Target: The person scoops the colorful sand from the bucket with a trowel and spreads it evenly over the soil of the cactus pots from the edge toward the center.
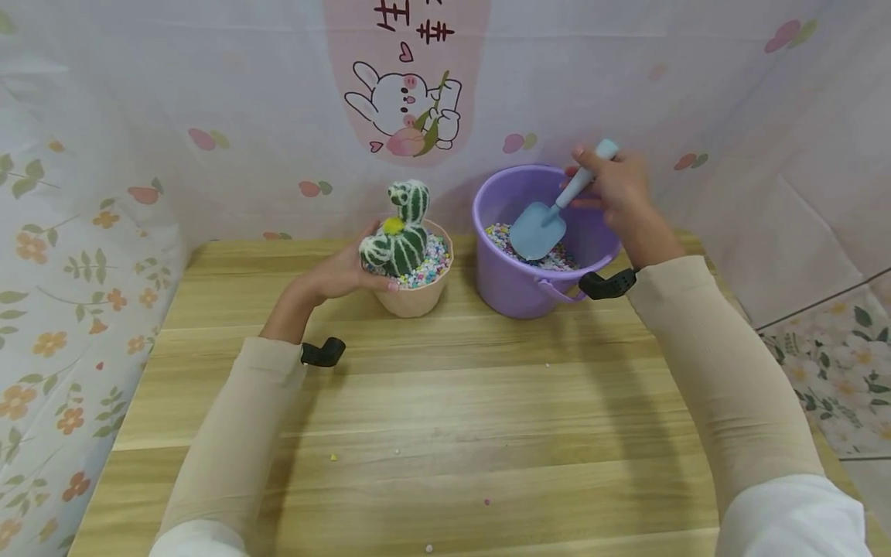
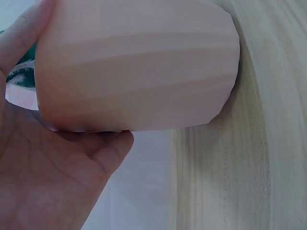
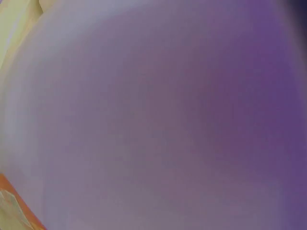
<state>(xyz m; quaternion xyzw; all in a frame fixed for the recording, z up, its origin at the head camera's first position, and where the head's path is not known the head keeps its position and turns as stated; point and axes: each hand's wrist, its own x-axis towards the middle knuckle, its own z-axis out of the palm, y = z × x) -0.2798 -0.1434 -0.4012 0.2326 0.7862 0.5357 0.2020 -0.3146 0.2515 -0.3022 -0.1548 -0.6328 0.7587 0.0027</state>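
Observation:
My left hand (image 1: pixel 346 272) grips the side of a peach flowerpot (image 1: pixel 412 302), thumb over its front rim. In the left wrist view the pot (image 2: pixel 139 72) fills the upper part, with my palm and fingers against it. A green knitted-looking cactus (image 1: pixel 405 251) with a yellow flower stands in colourful pebbles (image 1: pixel 433 267) inside the pot. To the right, my right hand (image 1: pixel 616 186) holds the pale handle of a blue shovel (image 1: pixel 537 232), whose blade is inside a purple bucket (image 1: pixel 515 286) over more pebbles (image 1: pixel 500 234). The right wrist view shows mostly blurred purple bucket wall (image 3: pixel 153 115).
Pot and bucket stand near the back edge of a wooden table (image 1: pixel 445 418), with a printed cloth (image 1: pixel 264 116) behind them. A few loose pebbles (image 1: pixel 428 548) lie on the tabletop. The bucket's handle (image 1: pixel 557 292) hangs down at its front right.

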